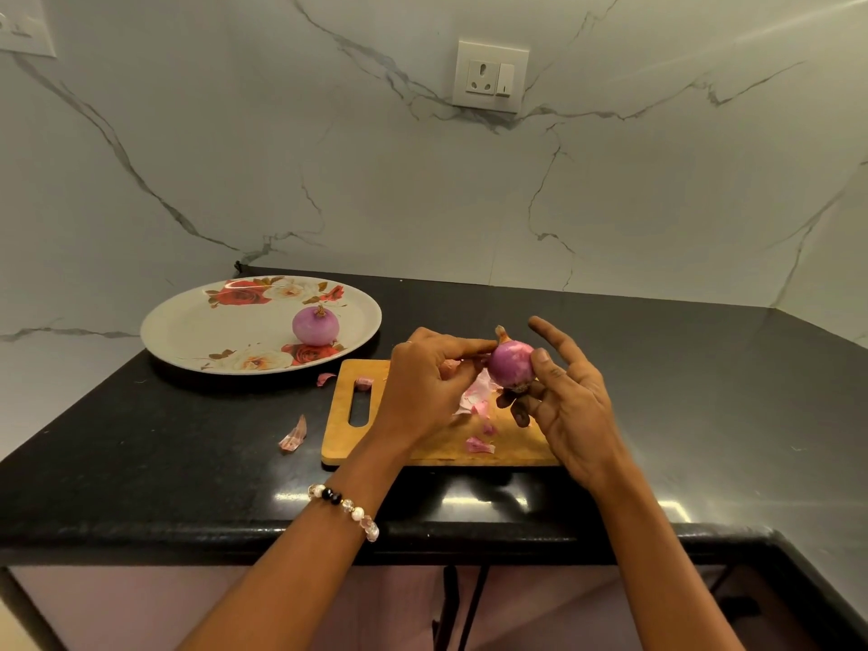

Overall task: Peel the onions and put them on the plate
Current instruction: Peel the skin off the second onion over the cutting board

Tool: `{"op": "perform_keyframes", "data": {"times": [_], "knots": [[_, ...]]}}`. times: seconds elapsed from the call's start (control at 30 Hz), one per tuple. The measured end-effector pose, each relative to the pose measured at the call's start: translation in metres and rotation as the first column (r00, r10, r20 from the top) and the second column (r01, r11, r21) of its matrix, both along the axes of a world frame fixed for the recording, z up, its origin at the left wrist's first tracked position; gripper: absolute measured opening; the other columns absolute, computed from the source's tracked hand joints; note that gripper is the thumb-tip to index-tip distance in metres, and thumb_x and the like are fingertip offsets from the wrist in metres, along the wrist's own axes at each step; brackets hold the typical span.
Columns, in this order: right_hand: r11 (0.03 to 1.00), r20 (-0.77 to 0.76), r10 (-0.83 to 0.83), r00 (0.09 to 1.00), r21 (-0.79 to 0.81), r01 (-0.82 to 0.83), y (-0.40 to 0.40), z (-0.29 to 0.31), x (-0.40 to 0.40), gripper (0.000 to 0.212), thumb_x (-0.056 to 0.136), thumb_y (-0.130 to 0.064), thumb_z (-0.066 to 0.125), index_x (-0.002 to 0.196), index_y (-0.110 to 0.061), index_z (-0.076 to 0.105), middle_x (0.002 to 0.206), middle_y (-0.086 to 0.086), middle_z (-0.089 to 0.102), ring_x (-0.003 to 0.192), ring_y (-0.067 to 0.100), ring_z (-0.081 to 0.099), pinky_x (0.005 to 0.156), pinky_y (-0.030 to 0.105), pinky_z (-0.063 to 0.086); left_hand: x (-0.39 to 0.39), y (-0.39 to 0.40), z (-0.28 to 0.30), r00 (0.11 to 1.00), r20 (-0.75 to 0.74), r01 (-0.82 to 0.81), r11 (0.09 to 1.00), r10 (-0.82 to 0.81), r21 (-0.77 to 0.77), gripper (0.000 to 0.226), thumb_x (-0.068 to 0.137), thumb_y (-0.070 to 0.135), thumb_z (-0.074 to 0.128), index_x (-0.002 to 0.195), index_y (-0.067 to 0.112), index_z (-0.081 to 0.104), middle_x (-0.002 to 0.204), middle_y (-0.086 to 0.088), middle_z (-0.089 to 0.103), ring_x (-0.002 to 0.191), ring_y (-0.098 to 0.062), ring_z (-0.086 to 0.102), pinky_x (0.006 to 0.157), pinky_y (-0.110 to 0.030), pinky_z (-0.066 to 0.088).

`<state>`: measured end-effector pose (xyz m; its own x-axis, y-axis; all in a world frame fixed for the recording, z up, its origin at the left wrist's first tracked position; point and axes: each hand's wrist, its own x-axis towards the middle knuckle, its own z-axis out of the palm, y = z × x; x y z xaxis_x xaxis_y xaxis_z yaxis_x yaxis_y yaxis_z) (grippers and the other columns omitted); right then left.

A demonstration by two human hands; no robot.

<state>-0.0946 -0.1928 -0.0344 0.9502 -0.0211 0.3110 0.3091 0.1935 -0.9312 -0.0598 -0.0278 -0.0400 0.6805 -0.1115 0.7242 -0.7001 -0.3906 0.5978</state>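
Head view: right hand [570, 401] grips onion [511, 366] above board [422, 444]; left hand [430, 378] pinches its skin [476, 392]; one peeled onion [315, 325] on plate [188, 331].

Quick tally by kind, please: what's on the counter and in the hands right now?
Onions: 2, one on the plate, one in the right hand
Plates: 1
Cutting boards: 1
Loose peel scraps clearly visible: 5
Total: 9

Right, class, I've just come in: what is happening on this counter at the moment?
A person is peeling a red onion over a wooden cutting board. The right hand holds it, while the left hand pinches a strip of skin at its side. One peeled onion already sits on the floral plate. Loose peel scraps lie on the board and the black counter.
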Motion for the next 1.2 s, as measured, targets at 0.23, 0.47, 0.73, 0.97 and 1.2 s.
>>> {"op": "perform_keyframes", "data": {"times": [0.23, 0.47, 0.73, 0.97, 1.2], "knots": [[0.995, -0.035, 0.034, 0.999, 0.092, -0.031, -0.001, 0.001, 0.000, 0.051, 0.088, -0.023, 0.056, 0.138, -0.017, 0.051, 0.112, 0.020, 0.067, 0.065, 0.033, 0.062, 0.045, 0.028, 0.050, 0.005, 0.001, -0.003, 0.994, 0.016, -0.109, 0.994, 0.109, -0.020, 0.016, 0.085, 0.012, 0.069, 0.099, 0.015, 0.075, 0.092, 0.000, 0.072, 0.089, -0.016, 0.061, 0.072, -0.041, 0.057], [0.985, -0.068, 0.037, 0.997, 0.173, -0.024, -0.008, 0.000, 0.004, 0.046, 0.086, -0.008, 0.049, 0.131, -0.014, 0.058, 0.130, 0.021, 0.059, 0.085, 0.035, 0.061, 0.051, 0.027, 0.048, 0.011, 0.002, -0.008, 0.982, 0.022, -0.189, 0.982, 0.189, -0.020, 0.012, 0.085, 0.021, 0.069, 0.095, 0.022, 0.075, 0.090, 0.004, 0.073, 0.090, -0.018, 0.061, 0.073, -0.048, 0.054], [0.996, -0.117, 0.021, 0.993, 0.083, -0.011, -0.007, -0.001, 0.004, 0.052, 0.079, -0.017, 0.046, 0.128, -0.025, 0.062, 0.128, 0.016, 0.059, 0.088, 0.033, 0.064, 0.061, 0.034, 0.047, 0.006, -0.003, -0.001, 0.993, 0.058, -0.107, 0.993, 0.104, 0.057, 0.034, 0.078, 0.047, 0.062, 0.100, 0.025, 0.074, 0.117, 0.006, 0.066, 0.120, -0.018, 0.047, 0.090, -0.055, 0.042], [0.998, -0.138, 0.018, 0.990, 0.068, -0.009, -0.005, 0.002, 0.000, 0.044, 0.100, -0.013, 0.033, 0.134, -0.026, 0.057, 0.129, 0.017, 0.059, 0.096, 0.032, 0.066, 0.059, 0.031, 0.053, 0.005, -0.001, -0.001, 0.998, 0.027, -0.063, 0.996, 0.061, 0.067, 0.029, 0.077, 0.043, 0.062, 0.095, 0.025, 0.075, 0.120, 0.011, 0.063, 0.120, -0.010, 0.034, 0.090, -0.055, 0.041], [0.996, -0.131, 0.017, 0.991, 0.085, -0.006, -0.005, 0.004, -0.001, 0.044, 0.101, -0.009, 0.031, 0.133, -0.028, 0.054, 0.130, 0.019, 0.058, 0.086, 0.028, 0.069, 0.057, 0.032, 0.052, 0.001, -0.004, 0.000, 0.999, 0.009, -0.045, 0.998, 0.045, 0.053, 0.026, 0.076, 0.043, 0.064, 0.094, 0.027, 0.075, 0.114, 0.020, 0.058, 0.116, -0.007, 0.033, 0.086, -0.053, 0.043]]}}
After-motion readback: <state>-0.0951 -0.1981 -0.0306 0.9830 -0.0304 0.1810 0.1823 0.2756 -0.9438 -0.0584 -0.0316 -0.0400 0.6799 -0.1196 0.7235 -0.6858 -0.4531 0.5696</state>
